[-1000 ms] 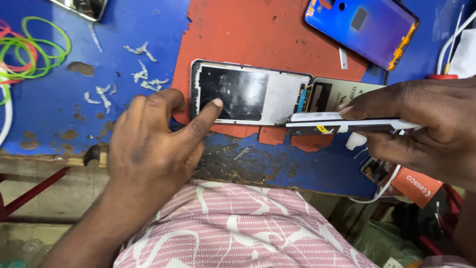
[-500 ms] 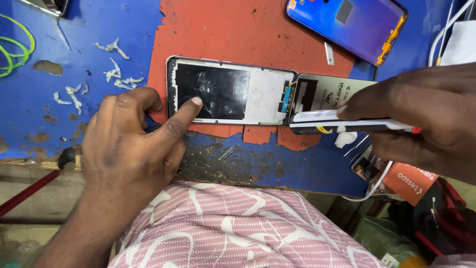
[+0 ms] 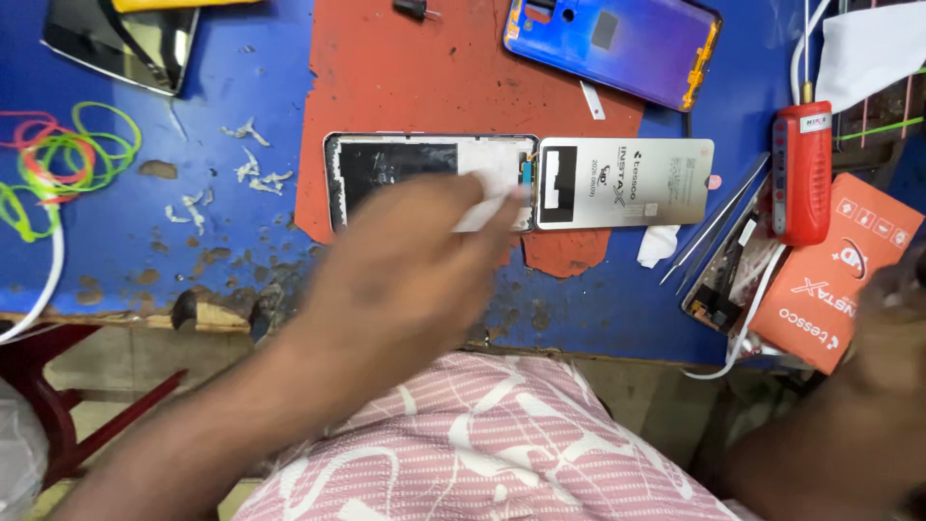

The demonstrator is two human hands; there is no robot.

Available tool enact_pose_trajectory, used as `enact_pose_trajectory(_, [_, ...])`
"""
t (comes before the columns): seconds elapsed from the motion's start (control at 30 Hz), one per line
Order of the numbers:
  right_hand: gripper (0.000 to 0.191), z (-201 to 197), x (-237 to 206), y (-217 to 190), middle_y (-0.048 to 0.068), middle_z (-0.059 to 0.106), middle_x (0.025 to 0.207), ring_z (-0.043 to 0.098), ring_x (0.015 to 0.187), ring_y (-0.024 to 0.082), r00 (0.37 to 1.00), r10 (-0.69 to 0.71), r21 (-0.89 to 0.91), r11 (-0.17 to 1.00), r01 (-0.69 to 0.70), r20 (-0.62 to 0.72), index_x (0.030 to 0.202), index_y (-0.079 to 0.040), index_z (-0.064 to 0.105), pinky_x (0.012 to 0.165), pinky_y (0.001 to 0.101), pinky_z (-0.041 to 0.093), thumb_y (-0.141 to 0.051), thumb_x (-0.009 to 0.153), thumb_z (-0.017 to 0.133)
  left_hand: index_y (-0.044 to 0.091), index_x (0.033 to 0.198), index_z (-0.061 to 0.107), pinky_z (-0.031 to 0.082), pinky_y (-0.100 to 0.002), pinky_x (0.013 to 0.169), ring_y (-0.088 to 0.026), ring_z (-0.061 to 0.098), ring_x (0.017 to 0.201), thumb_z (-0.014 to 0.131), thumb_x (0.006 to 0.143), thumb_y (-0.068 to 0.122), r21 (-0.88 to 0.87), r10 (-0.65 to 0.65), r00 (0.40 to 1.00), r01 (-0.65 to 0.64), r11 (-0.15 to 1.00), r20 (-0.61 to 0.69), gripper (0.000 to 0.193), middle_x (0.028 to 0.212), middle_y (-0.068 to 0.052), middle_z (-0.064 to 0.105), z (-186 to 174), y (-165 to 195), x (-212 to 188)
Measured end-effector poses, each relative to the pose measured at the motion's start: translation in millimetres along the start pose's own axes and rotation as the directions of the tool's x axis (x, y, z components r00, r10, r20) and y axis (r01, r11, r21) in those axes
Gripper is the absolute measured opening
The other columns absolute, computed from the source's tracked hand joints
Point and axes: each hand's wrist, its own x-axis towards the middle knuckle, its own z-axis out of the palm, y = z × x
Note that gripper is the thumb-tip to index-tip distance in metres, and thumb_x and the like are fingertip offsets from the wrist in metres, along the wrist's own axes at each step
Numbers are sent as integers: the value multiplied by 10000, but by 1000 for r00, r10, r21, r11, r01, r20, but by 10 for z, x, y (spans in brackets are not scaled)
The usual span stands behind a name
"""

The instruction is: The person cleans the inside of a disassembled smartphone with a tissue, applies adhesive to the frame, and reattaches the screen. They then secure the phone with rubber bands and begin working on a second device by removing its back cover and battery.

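Observation:
An opened phone frame point(image 3: 386, 159) with a black and white inside lies on a red mat point(image 3: 424, 77). Its detached display panel point(image 3: 627, 183) lies flat, white back up, against the frame's right end, joined to it by a small flex. My left hand point(image 3: 415, 260) is blurred over the frame, with its fingertips on a white patch at the frame's right end. Whether that patch is a loose wipe or the frame's own surface is unclear. My right hand point(image 3: 873, 386) is dark and blurred at the lower right, off the table's front edge and away from the panel.
A blue-purple phone back cover point(image 3: 617, 43) lies at the top. Tweezers point(image 3: 719, 227), a red pen-shaped tool point(image 3: 801, 174) and an orange box point(image 3: 839, 270) sit at the right. Green rubber bands point(image 3: 68, 164) and another phone point(image 3: 121, 43) are at the left. The blue table's front edge point(image 3: 598, 342) is near me.
My right hand has let go of the display panel, which now lies flat beside the frame, and has pulled back to the lower right. My left hand has swept rightward across the frame.

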Motion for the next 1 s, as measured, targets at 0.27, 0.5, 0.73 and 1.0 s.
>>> enact_pose_trajectory(0.27, [161,238,-411,329,193,741,1096,754,982,245,999,30,175,984,-27,-16,1225,1,633,838,335,628,-55,1075,642,-53,1333,580,489,-491,999,-363,594,1141,665,857,180,340,121,991,-135,931,62,537,1284,-271,613,786,275,810])
enact_pose_trajectory(0.5, [247,269,-394,374,222,740,1126,724,935,258,991,-96,118,987,107,-97,1309,44,596,802,303,593,-98,1114,645,-3,1509,453,481,-477,881,-324,585,1085,763,854,127,152,81,982,-107,983,169,736,1215,-179,582,768,246,933])
enact_pose_trajectory(0.73, [287,629,-268,240,225,716,1125,732,951,257,981,-186,-208,963,172,-48,1331,64,582,884,328,616,-122,1128,662,97,1606,198,474,-375,1176,-236,475,1466,855,939,54,-640,-219,965,261,723,146,937,1586,-127,391,101,60,490])
enact_pose_trajectory(1.0, [316,1755,162,282,231,684,1137,751,989,255,917,-110,-583,741,333,383,1377,49,516,979,357,648,-111,1156,675,77,1598,110,542,-384,1173,-200,464,1396,870,919,50,-720,-322,945,258,645,50,1019,1551,-125,379,40,-201,60])
